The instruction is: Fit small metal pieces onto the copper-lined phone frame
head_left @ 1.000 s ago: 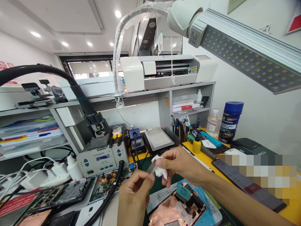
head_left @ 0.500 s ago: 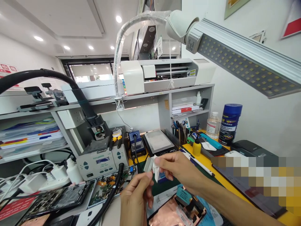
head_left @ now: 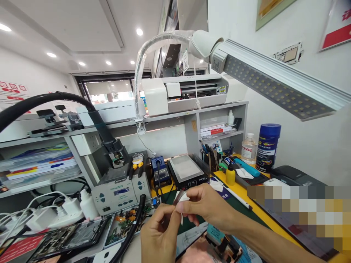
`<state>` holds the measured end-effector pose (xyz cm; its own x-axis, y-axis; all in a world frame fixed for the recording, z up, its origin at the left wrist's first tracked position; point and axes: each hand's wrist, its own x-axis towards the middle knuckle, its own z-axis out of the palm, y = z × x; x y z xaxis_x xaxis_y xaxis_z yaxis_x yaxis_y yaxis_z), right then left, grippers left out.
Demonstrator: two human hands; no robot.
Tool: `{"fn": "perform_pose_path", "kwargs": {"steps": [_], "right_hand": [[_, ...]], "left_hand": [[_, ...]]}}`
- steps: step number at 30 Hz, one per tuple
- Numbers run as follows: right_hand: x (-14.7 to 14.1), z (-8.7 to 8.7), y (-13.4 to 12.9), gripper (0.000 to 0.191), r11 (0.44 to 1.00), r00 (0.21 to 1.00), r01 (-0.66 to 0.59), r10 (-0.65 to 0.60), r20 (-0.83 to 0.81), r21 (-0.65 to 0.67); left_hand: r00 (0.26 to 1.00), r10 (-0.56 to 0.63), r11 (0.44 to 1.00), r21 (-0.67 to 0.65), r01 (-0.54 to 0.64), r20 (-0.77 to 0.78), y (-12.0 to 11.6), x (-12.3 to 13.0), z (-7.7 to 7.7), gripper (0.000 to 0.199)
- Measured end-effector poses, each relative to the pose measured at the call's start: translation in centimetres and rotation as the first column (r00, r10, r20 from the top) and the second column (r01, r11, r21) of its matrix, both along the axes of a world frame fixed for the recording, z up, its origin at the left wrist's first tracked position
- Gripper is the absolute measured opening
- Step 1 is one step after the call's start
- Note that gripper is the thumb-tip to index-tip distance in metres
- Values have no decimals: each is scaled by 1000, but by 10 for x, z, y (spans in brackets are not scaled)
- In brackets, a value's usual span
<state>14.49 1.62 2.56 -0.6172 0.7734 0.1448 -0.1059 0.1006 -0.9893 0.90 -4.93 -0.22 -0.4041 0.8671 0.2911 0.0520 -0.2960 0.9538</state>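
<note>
My left hand is pinched shut on one end of a small thin flat plate, now tilted nearly edge-on; its material is hard to make out. In the fingers of my right hand is a folded white wipe, pressed against the plate. Both sets of fingertips meet above the green mat. Below them lies an opened device with a copper-coloured sheet and a teal-labelled part, partly cut off by the lower edge.
A grey soldering station and a tray of loose circuit boards stand left. Behind my hands is a flat heating plate. To the right are a yellow bottle and a blue can. An LED lamp hangs overhead.
The plate has turned from showing its flat face to nearly edge-on. My fingertips have come closer together, with the wipe now around or behind the plate. The view has tilted slightly upward.
</note>
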Motion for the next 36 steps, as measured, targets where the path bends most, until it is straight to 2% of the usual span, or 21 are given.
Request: {"fn": "perform_pose_path", "kwargs": {"steps": [3, 9, 16, 19, 24, 27, 29, 32, 36], "right_hand": [[0, -1, 0, 32, 999, 999, 32, -33, 8, 31], [3, -2, 5, 33, 1000, 1000, -3, 3, -1, -21], [3, -1, 8, 37, 992, 996, 87, -86, 8, -93], [6, -1, 12, 38, 989, 994, 112, -111, 8, -96], [21, 5, 24, 36, 962, 966, 236, -248, -79, -137], [27, 7, 25, 33, 982, 981, 164, -173, -88, -98], [28, 5, 23, 31, 996, 996, 48, -53, -78, -69], [27, 3, 18, 30, 990, 990, -119, 112, -84, -74], [22, 2, 12, 33, 976, 983, -179, 171, -74, -124]], "left_hand": [[998, 2, 999, 37, 0, -63, -2, 2, 2, 22], [997, -72, 997, -27, 73, 41, 1, 1, -6, 28], [990, -111, 983, -135, 122, 85, 4, -4, -11, 32], [982, -120, 978, -154, 142, 143, 5, -6, -10, 32], [938, -94, 973, -170, 158, 334, 5, -11, -5, 34], [904, -118, 966, -164, 200, 411, 7, -12, -1, 37], [893, -122, 966, -156, 207, 432, 8, -11, 0, 40], [882, -121, 966, -151, 210, 455, 10, -8, -1, 43], [883, -119, 967, -150, 208, 453, 11, -6, -4, 44]]}}
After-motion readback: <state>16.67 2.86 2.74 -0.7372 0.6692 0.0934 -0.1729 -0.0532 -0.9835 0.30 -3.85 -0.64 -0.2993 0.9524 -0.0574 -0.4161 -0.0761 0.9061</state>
